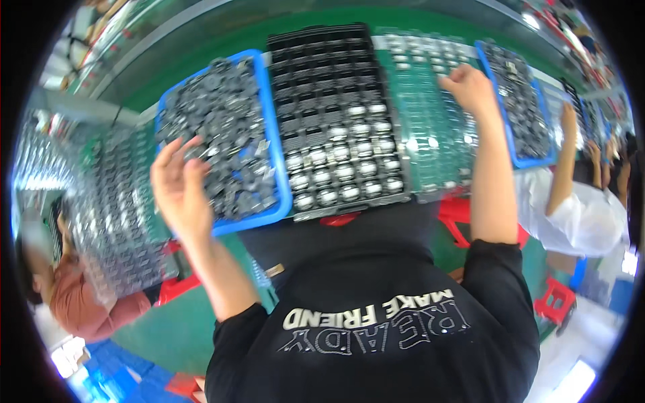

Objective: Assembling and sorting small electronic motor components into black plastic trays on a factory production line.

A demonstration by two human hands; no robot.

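Observation:
My left hand (180, 191) hovers at the left side of a blue-rimmed tray (283, 181), its fingers apart and bent. Small dark grey parts (218, 114) are heaped in that tray. Right of it lies a black compartment tray (316, 84); shiny white-and-silver pieces (346, 171) fill its nearer rows, while the far rows look dark. My right hand (474, 93) is over a clear plastic compartment tray (423, 114), thumb and fingers pinched together near its far end. Whatever they grip is too small to make out. Silvery pieces sit in the clear tray's far rows.
Another blue tray (496, 101) of dark parts stands beyond my right forearm. Stacked clear trays (117, 208) are at the left, by a person in a reddish-brown top (80, 305). A person in white (578, 218) works at the right. Red stools (556, 302) stand below.

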